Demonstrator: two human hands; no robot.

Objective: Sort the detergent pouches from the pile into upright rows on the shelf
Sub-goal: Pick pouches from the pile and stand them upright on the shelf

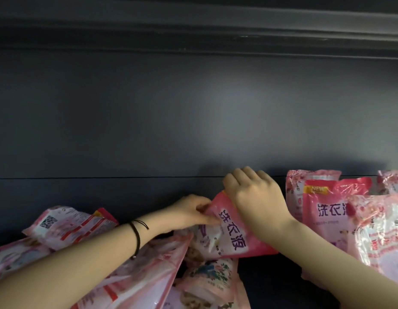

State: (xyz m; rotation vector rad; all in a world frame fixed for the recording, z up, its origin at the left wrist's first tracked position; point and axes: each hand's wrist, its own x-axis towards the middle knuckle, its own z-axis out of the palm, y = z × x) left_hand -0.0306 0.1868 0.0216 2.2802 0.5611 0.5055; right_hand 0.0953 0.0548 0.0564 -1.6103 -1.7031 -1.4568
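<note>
L hand (pixel 191 210) is pinching the upper-left edge of the held pouch (pixel 229 235), thumb and fingers curling tight on the pink film. R hand (pixel 253 192) is gripping the same pouch at its top-right edge. Its knuckles are facing the camera and its fingers are bending over the edge, w/ the tips hidden behind it. Both hands are thus grasping one pouch btwn them.

The held pouch is sitting mid-frame, tilting w/ its top leaning left. Its purple lettering is running diagonally and its lower edge is reaching down toward the dark shelf floor (pixel 271 277). Can't tell if the bottom is actually touching the floor.

A thin black band (pixel 137 237) is circling the L wrist.

Under and left of the L forearm, the pile (pixel 131 275) of pink pouches is lying flat and overlapping. One at the far left, the QR-code pouch (pixel 66 226), is showing its back side. A floral-print pouch (pixel 213 273) is lying just below the held one.

To the right, past the R wrist, the upright pouches (pixel 327 210) are standing in a row, fronts facing the camera, one overlapping the next. The front-most is partly blurring at the frame edge.

Behind everything, the dark back panel (pixel 149 119) of the shelf is filling the upper frame, w/ a soft light patch near its centre.
</note>
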